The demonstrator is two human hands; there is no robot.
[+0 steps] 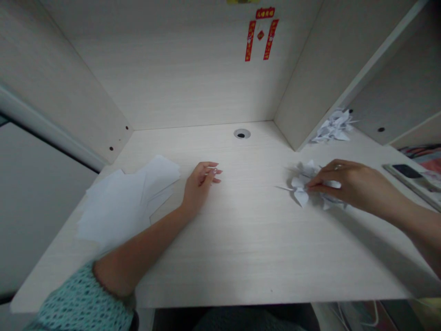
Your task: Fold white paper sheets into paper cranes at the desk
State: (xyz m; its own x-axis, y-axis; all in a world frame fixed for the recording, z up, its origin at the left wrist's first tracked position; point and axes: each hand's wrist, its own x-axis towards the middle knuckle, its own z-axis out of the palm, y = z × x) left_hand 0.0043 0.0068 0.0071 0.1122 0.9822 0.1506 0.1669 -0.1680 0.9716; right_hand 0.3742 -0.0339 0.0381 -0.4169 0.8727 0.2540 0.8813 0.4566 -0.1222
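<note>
Below the round cable grommet [242, 133] in the pale wood-grain surface [262, 257], the left hand [198, 186] rests with its fingers [211, 171] curled narrowly; whether they hold anything is too small to tell. Left of the grommet, a loose stack of white paper sheets [117, 202] lies just beside that hand. Right of the grommet, the right hand [347, 181] closes narrowly on a folded white paper crane [300, 184]. Farther right of the grommet, more paper cranes [332, 128] sit heaped against the side panel [303, 78].

Desk [262, 257] — matt wood-grain laminate; sheets [117, 202] — smooth white paper
</note>
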